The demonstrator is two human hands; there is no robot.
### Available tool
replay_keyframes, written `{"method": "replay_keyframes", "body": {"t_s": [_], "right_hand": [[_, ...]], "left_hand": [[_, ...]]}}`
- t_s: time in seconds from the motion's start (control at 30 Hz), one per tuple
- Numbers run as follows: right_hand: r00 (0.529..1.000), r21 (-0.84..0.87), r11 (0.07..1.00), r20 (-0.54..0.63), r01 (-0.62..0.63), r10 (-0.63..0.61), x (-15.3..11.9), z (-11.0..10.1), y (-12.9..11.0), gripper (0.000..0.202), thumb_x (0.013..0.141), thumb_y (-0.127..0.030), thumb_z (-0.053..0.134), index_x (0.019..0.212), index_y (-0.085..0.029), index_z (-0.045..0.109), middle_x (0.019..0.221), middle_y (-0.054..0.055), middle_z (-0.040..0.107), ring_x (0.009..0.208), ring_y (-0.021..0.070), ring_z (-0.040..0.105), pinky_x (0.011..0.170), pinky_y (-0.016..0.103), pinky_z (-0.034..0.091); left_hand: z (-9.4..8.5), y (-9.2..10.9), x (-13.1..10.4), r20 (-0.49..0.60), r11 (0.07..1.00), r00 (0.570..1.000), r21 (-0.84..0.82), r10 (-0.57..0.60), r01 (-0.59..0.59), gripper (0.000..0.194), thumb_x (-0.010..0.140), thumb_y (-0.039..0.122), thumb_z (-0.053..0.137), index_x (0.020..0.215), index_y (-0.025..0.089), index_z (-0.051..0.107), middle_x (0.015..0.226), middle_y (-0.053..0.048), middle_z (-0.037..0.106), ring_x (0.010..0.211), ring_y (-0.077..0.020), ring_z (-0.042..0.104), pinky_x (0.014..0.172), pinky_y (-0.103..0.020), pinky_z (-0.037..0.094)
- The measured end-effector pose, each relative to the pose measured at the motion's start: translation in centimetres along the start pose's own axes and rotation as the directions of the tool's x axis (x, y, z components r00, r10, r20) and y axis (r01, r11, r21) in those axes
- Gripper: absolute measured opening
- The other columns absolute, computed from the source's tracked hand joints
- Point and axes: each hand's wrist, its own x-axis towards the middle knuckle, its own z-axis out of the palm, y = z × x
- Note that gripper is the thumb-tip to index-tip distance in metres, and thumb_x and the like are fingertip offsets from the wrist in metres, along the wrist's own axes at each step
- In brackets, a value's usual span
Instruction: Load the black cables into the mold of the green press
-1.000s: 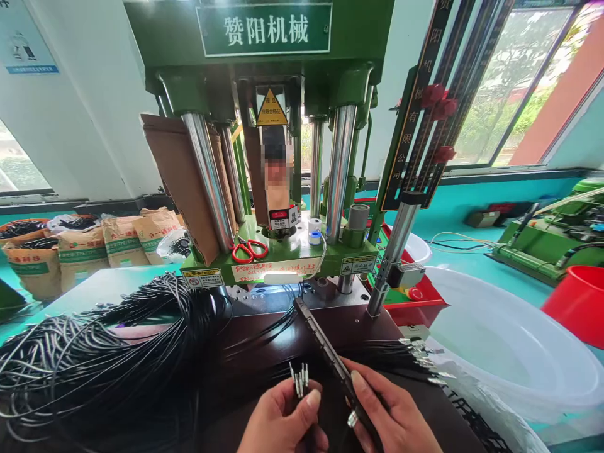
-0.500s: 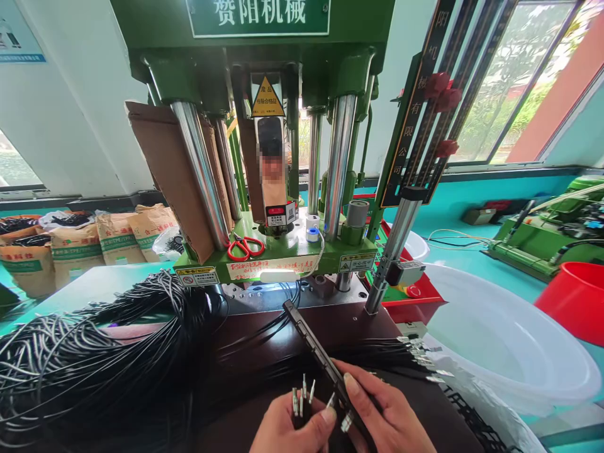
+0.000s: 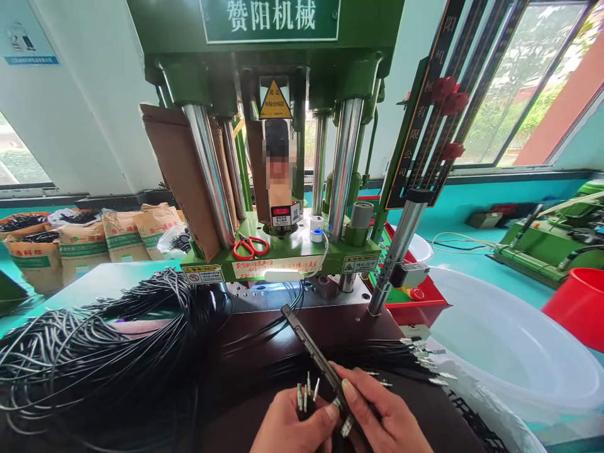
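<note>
My left hand (image 3: pixel 295 425) is closed around several black cables whose silver metal connectors (image 3: pixel 306 393) stick up above the fingers. Its thumb presses one more connector against the side of a long dark slotted bar (image 3: pixel 309 346). My right hand (image 3: pixel 384 412) grips the lower part of that bar, thumb on top, and the bar slants up to the left. Another metal connector (image 3: pixel 346 426) sits at the bar's lower end, between the hands. Beyond the right hand, black cables with metal ends (image 3: pixel 419 355) lie on the dark brown tabletop (image 3: pixel 264 336).
A green press (image 3: pixel 302 270) with steel columns stands ahead, with red-handled scissors (image 3: pixel 251 248) on its bed. A large heap of black cables (image 3: pixel 108 358) fills the left. To the right are a white tub (image 3: pixel 500 327) and a red bucket (image 3: pixel 576 308). Sacks (image 3: pixel 82 248) stand far left.
The view has shifted slightly, so the scene sits a little further right. The connector under my left thumb has gone from tilted beside the bar to up against it. Both hands keep their hold.
</note>
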Motion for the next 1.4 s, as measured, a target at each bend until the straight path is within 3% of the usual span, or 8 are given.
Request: {"method": "replay_keyframes", "body": {"t_s": [0.13,0.23,0.33,0.47,0.6,0.7,1.23,1.4], "right_hand": [[1.000,-0.005,1.000,0.005,0.025,-0.025,0.0,-0.2,-0.2,0.050,0.084,-0.058,0.051,0.113,-0.020,0.069,0.091,0.009,0.067,0.088,0.0231,0.062,0.070,0.026,0.054],[0.997,0.116,0.991,0.003,-0.072,0.072,-0.2,-0.5,-0.6,0.050,0.083,-0.058,0.055,0.114,-0.021,0.068,0.076,0.005,0.064,0.065,0.0166,0.060,0.055,0.023,0.051],[0.981,0.250,0.949,0.058,-0.193,0.185,-0.4,-0.7,-0.8,0.054,0.081,-0.061,0.055,0.117,-0.022,0.064,0.058,-0.003,0.054,0.040,0.0072,0.039,0.036,0.018,0.033],[0.982,0.235,0.955,0.103,-0.181,0.161,-0.2,-0.7,-0.8,0.056,0.081,-0.061,0.054,0.115,-0.017,0.066,0.050,-0.003,0.053,0.037,0.0077,0.039,0.034,0.018,0.033],[0.994,0.178,0.978,0.057,-0.105,0.097,0.1,-0.9,-1.0,0.048,0.081,-0.056,0.057,0.110,-0.019,0.070,0.078,0.007,0.069,0.069,0.0197,0.064,0.061,0.027,0.055],[0.998,0.141,0.988,0.041,-0.058,0.053,0.2,-1.0,-1.1,0.044,0.083,-0.053,0.057,0.110,-0.021,0.071,0.092,0.008,0.070,0.088,0.0241,0.064,0.085,0.035,0.052],[0.989,0.022,0.999,0.144,-0.037,0.033,0.1,-1.3,-0.1,0.046,0.087,-0.052,0.052,0.118,-0.023,0.066,0.102,0.011,0.070,0.106,0.0292,0.059,0.092,0.040,0.048],[0.988,-0.073,0.997,0.151,0.033,-0.022,-0.1,-1.4,0.2,0.045,0.088,-0.052,0.049,0.119,-0.023,0.066,0.090,0.009,0.069,0.090,0.0256,0.063,0.088,0.039,0.050]], "left_hand": [[-0.4,-0.6,0.4,0.008,0.998,1.000,-0.060,-0.004,0.005,0.057,0.054,0.070,0.070,0.059,0.016,0.051,0.045,0.002,0.050,0.035,-0.0060,0.041,0.038,-0.020,0.026],[-1.3,-0.7,0.2,-0.063,0.980,0.998,-0.198,-0.002,-0.011,0.054,0.052,0.062,0.077,0.071,0.015,0.056,0.054,0.002,0.057,0.044,-0.0094,0.051,0.044,-0.022,0.040],[-2.1,-0.4,-0.3,-0.136,0.937,0.990,-0.349,-0.037,-0.013,0.055,0.050,0.050,0.084,0.086,0.014,0.061,0.058,0.005,0.055,0.054,-0.0101,0.055,0.055,-0.026,0.049],[-2.0,-0.5,-0.2,-0.068,0.927,0.997,-0.376,-0.025,-0.002,0.056,0.053,0.050,0.083,0.091,0.016,0.058,0.058,0.007,0.053,0.048,-0.0088,0.052,0.047,-0.024,0.047],[-1.4,-1.1,0.6,-0.042,0.970,0.998,-0.239,0.035,-0.045,0.052,0.057,0.061,0.075,0.075,0.018,0.051,0.050,0.007,0.050,0.036,-0.0064,0.044,0.035,-0.018,0.033],[-1.2,-1.2,0.8,-0.056,0.987,0.998,-0.160,0.025,-0.034,0.054,0.056,0.063,0.073,0.071,0.017,0.050,0.045,0.007,0.048,0.034,-0.0052,0.041,0.036,-0.018,0.029],[-1.2,-0.4,0.3,0.020,0.993,0.999,-0.112,0.044,-0.042,0.052,0.059,0.066,0.069,0.058,0.017,0.049,0.043,0.006,0.045,0.034,-0.0036,0.036,0.037,-0.018,0.026],[-1.1,-0.9,0.6,0.021,0.989,0.999,-0.142,0.044,-0.041,0.051,0.058,0.063,0.071,0.061,0.018,0.048,0.041,0.007,0.045,0.030,-0.0044,0.037,0.033,-0.017,0.023]]}}
